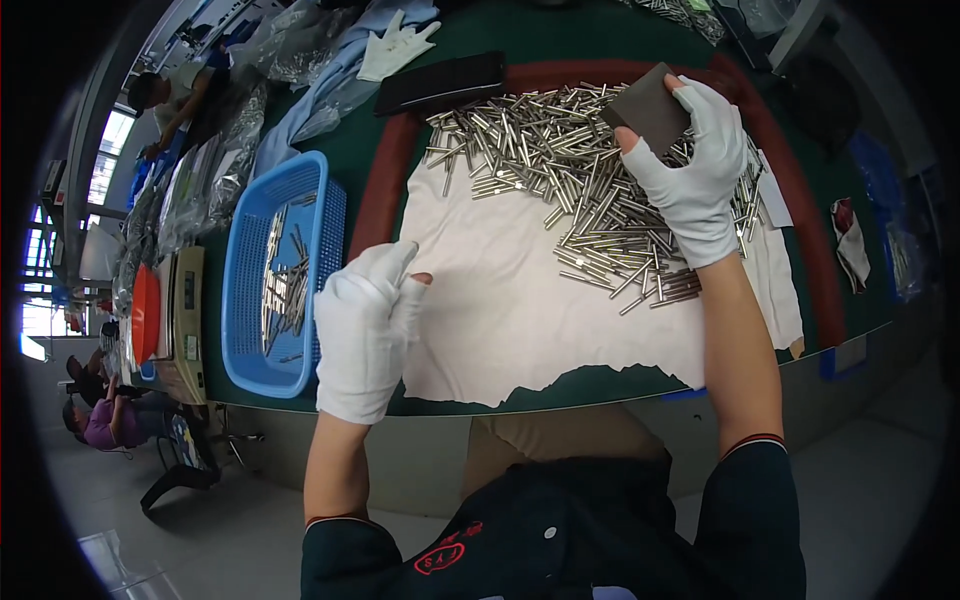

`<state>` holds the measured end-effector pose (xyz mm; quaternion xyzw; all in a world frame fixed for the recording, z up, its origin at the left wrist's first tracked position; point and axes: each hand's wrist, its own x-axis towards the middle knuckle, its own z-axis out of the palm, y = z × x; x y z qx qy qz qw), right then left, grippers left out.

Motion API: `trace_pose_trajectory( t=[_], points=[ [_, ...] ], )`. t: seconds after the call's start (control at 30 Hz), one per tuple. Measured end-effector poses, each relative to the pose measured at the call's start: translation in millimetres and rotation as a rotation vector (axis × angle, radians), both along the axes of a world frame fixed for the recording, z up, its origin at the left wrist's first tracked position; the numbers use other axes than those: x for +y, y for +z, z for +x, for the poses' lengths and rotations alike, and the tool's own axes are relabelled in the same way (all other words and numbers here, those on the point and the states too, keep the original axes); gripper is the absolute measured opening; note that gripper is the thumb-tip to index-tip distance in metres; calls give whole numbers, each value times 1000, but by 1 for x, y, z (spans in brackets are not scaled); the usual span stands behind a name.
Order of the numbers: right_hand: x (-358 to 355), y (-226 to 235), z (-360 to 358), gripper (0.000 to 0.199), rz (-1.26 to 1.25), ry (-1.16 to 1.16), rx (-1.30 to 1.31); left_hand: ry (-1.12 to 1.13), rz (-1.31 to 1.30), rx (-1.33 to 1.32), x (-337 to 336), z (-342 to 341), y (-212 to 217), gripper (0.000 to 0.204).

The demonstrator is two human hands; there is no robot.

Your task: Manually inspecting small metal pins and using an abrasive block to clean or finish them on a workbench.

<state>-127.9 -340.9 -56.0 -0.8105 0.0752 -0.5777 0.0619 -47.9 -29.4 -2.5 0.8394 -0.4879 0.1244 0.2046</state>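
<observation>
My right hand (700, 170), in a white glove with bare thumb and fingertip, grips a dark grey flat block (650, 112) by its edges. The block is tilted over the far right part of a heap of shiny metal pins (590, 190). Those pins lie on a white cloth (480, 300) with a torn near edge. My left hand (368, 325), gloved the same way, hovers at the cloth's left side, next to the blue basket (325, 230). Its index finger and bare-tipped thumb are apart with nothing visible between them; the other fingers are partly hidden. More loose pins (290, 290) lie inside the basket.
A dark red padded border (385, 185) frames the cloth on the green table. Beyond it lie a black flat case (440, 85) and a spare white glove (397, 48). A scale (187, 320) and a red tray (145, 312) stand left of the basket. Other people are at far left.
</observation>
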Motion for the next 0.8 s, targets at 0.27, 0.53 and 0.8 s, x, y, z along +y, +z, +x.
trace_pose_trajectory(
  t=[0.27,0.53,0.8],
  points=[
    [-2,-5,5,61,-18,7,-41,-141,159,6,-21,-30,-36,105],
    [-4,-7,3,60,-17,18,-65,7,189,127,9,-27,-76,93],
    [4,-2,-2,56,35,38,1,28,196,161,12,-29,-74,88]
  ],
)
